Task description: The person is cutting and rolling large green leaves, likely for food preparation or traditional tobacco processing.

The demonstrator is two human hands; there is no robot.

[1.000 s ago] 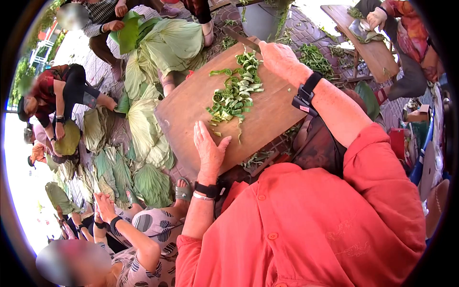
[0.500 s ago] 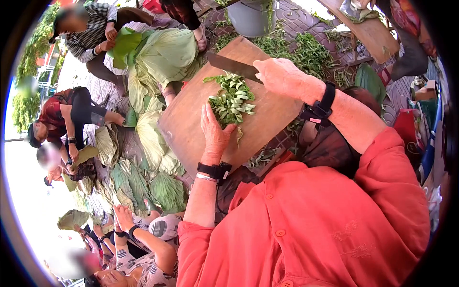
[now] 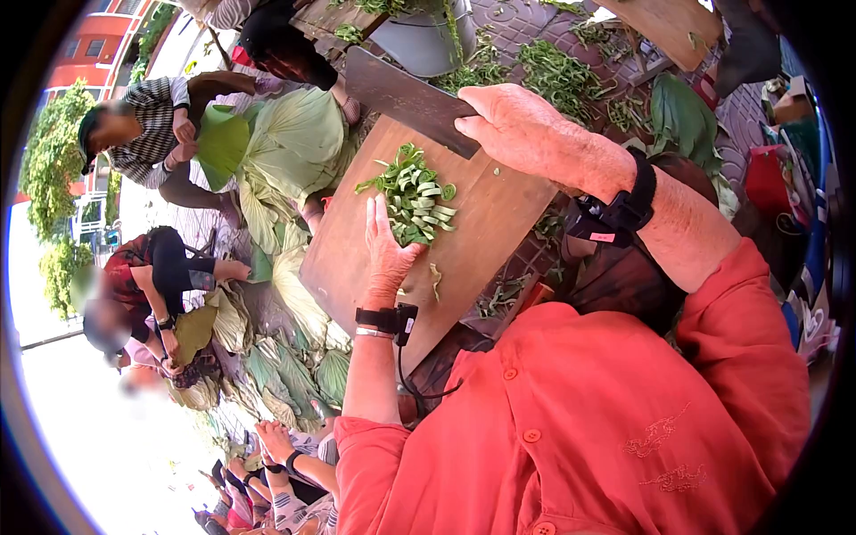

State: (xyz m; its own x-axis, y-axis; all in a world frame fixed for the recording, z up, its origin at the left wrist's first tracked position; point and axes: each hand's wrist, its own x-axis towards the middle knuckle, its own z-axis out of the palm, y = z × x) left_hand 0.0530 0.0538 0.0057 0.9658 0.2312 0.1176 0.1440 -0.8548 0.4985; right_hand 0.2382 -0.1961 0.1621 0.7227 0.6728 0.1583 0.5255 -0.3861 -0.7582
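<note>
Our left hand [image 3: 390, 257], fingers extended, touches the sliced greens [image 3: 413, 201] on our wooden board [image 3: 428, 259]; our right grips a cleaver [image 3: 406, 100]. Large leaves [image 3: 294, 147] and a bucket [image 3: 423, 40] stand beyond.

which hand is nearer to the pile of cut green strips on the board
Left. The left hand is right at the pile, along its near side; the right hand is farther off, holding the cleaver.
</note>
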